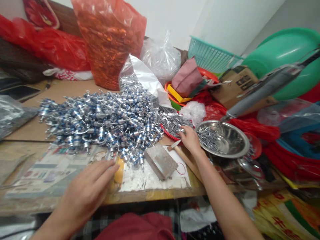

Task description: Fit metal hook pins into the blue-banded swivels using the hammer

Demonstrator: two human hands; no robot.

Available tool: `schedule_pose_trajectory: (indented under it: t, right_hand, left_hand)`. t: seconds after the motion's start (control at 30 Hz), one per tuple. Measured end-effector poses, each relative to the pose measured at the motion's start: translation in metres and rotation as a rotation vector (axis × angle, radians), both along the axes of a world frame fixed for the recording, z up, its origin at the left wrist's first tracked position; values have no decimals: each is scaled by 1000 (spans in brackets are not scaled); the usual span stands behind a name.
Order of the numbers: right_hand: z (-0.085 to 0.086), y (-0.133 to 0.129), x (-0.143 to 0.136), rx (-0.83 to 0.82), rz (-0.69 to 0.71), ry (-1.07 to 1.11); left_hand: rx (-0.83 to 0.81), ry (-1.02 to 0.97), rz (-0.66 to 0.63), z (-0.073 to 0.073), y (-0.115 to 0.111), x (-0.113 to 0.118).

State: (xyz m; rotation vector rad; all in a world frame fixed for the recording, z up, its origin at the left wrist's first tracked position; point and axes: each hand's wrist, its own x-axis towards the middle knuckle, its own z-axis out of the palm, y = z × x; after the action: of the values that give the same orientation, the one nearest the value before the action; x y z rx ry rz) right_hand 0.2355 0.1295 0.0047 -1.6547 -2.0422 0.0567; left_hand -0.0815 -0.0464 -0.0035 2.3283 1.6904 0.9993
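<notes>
A large heap of blue and silver metal fittings [105,116] covers the middle and left of the table. My left hand [91,183] is near the table's front edge, below the heap, with its fingers side by side; whether anything is under them is hidden. My right hand [189,138] reaches to the rim of a red plate [168,132] of small silver pieces [172,121], its fingertips at the pieces; what they hold is too small to tell. A grey metal block [161,161] lies on white paper between my hands, beside a wooden-handled tool [187,160].
Right of my right hand sits a steel bowl [231,141] with small metal pieces. Behind stand an orange-red bag [110,40], a clear plastic bag [162,58] and a teal basket [212,53]. A grey rod-like tool [262,90] slants over the bowl from the upper right.
</notes>
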Motion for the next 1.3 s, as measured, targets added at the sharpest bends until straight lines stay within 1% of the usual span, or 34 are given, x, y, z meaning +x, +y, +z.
schedule_pose_trajectory:
  t: [0.03, 0.07, 0.1, 0.13, 0.2, 0.27, 0.33, 0.4, 0.5, 0.57, 0.63, 0.73, 0.8, 0.83, 0.87, 0.9, 0.93, 1.0, 1.03, 1.07, 1.13, 1.23, 1.3]
  right_hand:
    - [-3, 15, 3, -28, -2, -23]
    - [-5, 26, 4, -53, -4, -42]
    - [-8, 34, 5, -77, -4, -59]
    - [-10, 39, 6, -96, -4, -72]
    - [-13, 41, 5, -119, -11, -90]
    - [-14, 38, 3, -125, -33, -97]
    - [-13, 34, 2, -120, -55, -98]
    - [-11, 32, 2, -106, -55, -90]
    - [-7, 33, 3, -59, -49, -57]
    - [-5, 33, 4, -25, -62, -23]
    - [-2, 29, 6, -7, -73, 21]
    - [6, 9, 1, -3, -53, 117]
    - [15, -17, -10, -9, -18, 189]
    - [19, -33, -18, -12, 14, 228]
    - [24, -49, -28, -15, 56, 270]
    - [29, -65, -37, -16, 154, 380]
    - [32, -79, -47, 13, 242, 447]
    - [35, -101, -62, 65, 346, 504]
    - [34, -108, -66, 83, 362, 497]
    - [31, -112, -69, 87, 360, 478]
    - [22, -115, -69, 76, 342, 433]
    - [13, -113, -63, 70, 354, 381]
    - [13, -112, -60, 64, 375, 319]
  left_hand:
    - [-15, 109, -18, -2, 18, 6]
    - [-41, 260, -32, -4, 34, 12]
    - [-58, 344, -19, -6, 47, 16]
    - [-83, 401, -26, -7, 57, 19]
    - [-125, 424, -47, -9, 65, 19]
    - [-151, 355, -90, -11, 61, 15]
    - [-146, 235, -108, -16, 53, 12]
    - [-111, 117, -80, -21, 47, 11]
    - [-50, -25, -40, -27, 44, 14]
    - [-33, -82, -45, -30, 42, 15]
    - [-20, -96, -37, -30, 38, 12]
    - [17, -76, 21, -23, 27, 5]
    - [12, -90, 28, -12, 22, 5]
    - [2, -114, 10, -5, 21, 9]
    - [15, -149, -29, 2, 22, 17]
    - [1, -175, -71, 8, 25, 27]
    - [31, -220, -85, 13, 30, 39]
    - [90, -304, -188, 19, 43, 66]
    - [83, -314, -257, 19, 50, 79]
    - [62, -318, -272, 17, 56, 90]
    - [-10, -358, -223, 13, 64, 103]
    - [-127, -438, -163, 5, 66, 104]
    - [-163, -471, -156, 3, 64, 100]
